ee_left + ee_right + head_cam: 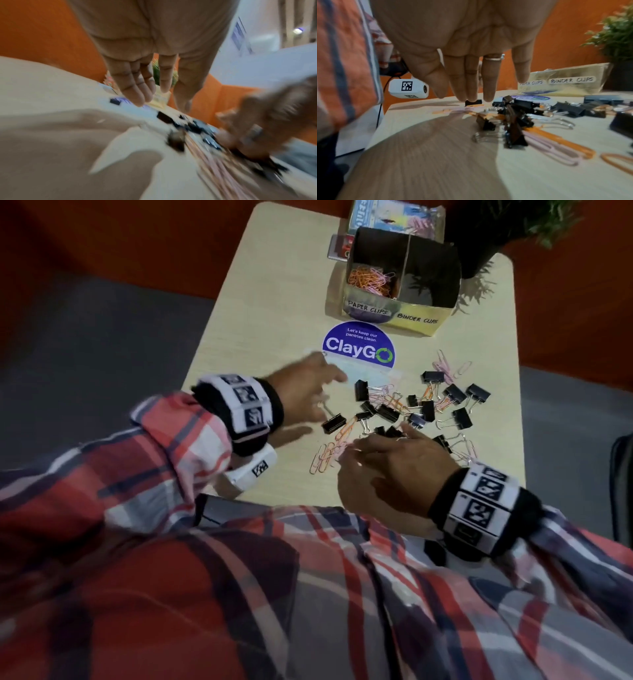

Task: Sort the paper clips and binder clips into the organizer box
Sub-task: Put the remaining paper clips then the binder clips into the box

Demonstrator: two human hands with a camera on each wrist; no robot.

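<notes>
A gold organizer box (394, 314) stands at the far side of the table, labelled for paper clips and binder clips. Its left compartment holds orange and pink paper clips (371, 280); the right one looks dark. Black binder clips (428, 405) and loose paper clips (327, 455) lie mixed in mid-table. My left hand (317, 400) hovers left of the pile, blurred, its fingers (137, 88) straight and empty. One binder clip (333, 423) lies just below it. My right hand (376, 455) is spread palm down over the pile's near edge, fingers (467, 83) straight, holding nothing.
A round blue ClayGo sticker (359, 344) lies between box and pile. Packets (394, 217) and a small case (339, 248) sit behind the box, and a potted plant (507, 231) stands at its right. The table's near edge (274, 501) runs by my body.
</notes>
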